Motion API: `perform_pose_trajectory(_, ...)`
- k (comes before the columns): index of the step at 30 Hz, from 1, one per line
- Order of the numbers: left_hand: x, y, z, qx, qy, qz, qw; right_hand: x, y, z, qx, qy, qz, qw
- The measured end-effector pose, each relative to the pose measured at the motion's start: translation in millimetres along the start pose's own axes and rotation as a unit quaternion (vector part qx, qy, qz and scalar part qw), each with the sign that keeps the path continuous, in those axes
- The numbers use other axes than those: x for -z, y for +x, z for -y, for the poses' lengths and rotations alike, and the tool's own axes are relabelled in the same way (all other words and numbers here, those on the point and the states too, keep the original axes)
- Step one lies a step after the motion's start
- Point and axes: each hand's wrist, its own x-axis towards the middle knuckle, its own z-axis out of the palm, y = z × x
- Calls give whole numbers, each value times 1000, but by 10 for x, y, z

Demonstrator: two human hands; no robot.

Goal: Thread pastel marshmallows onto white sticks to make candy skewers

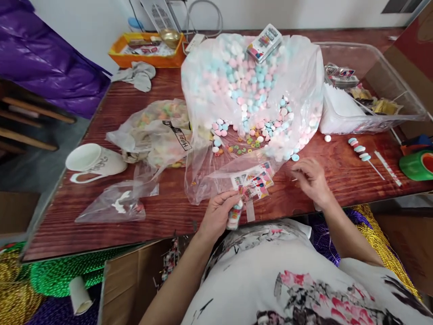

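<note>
Your left hand [218, 212] fingers grip a pastel candy stick [234, 215]; right hand [311, 179] fingers rest loosely curled on the reddish-brown wooden desk [162, 212], white wall [88, 22] beyond.

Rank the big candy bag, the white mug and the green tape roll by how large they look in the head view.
1. Candy bag
2. White mug
3. Green tape roll, though the frame edge cuts it off

A black band on the clear candy bag [158, 131] bears lettering, upside down and not legible.
</note>
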Motion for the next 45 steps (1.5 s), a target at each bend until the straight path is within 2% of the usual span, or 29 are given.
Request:
perform_pose_trajectory(3,70,-10,71,21,20,-4,1000,212,-91,-154,41,-107,56,992)
perform_pose_trajectory(6,-36,29,134,29,46,22,998,278,-152,-32,87,-137,72,984)
perform_pose_trajectory(9,-213,62,123,37,49,67,996,219,-152,233,163,-128,25,978)
perform_pose_trajectory(12,-303,75,55,60,39,141,987,78,-89,423,281,-128,50,950)
perform_pose_trajectory(14,-287,77,15,83,56,203,974,-40,-46,463,328,-110,59,936)
perform_pose_trajectory(17,-199,68,0,103,118,266,951,-207,-58,451,333,-69,59,938)
perform_pose_trajectory(18,-170,60,8,86,150,274,946,-256,-92,448,319,-60,74,943)
perform_pose_trajectory(20,-128,31,43,-5,252,268,930,-346,-194,465,258,-48,121,957)
perform_pose_trajectory(22,-117,-8,104,-139,383,241,881,-422,-313,513,168,-30,163,972)
perform_pose_trajectory(24,-125,-39,182,-259,499,210,800,-463,-406,565,87,-4,190,978)
perform_pose_trajectory(26,-133,-40,254,-338,574,184,723,-438,-445,575,43,6,202,978)
perform_pose_trajectory(28,-123,-4,294,-383,604,161,680,-332,-432,508,21,-18,185,982)
perform_pose_trajectory(29,-110,25,300,-394,602,152,677,-255,-415,443,8,-42,161,986)
perform_pose_trajectory(31,-74,90,292,-396,570,142,706,-86,-383,273,-31,-102,95,990)
perform_pose_trajectory(33,-47,148,280,-384,506,128,761,37,-376,101,-64,-164,48,983)
perform_pose_trajectory(35,-47,189,285,-363,433,110,818,59,-396,-21,-70,-212,48,974)
perform_pose_trajectory(37,-69,211,304,-336,370,96,861,-18,-427,-81,-63,-245,68,965)
perform_pose_trajectory(40,-98,220,324,-288,313,83,901,-170,-453,-93,-58,-281,91,954)
perform_pose_trajectory(42,-90,217,316,-258,285,64,921,-195,-454,-62,-51,-274,106,955)
perform_pose_trajectory(45,-66,205,286,-220,261,43,939,-97,-433,77,-29,-148,89,985)
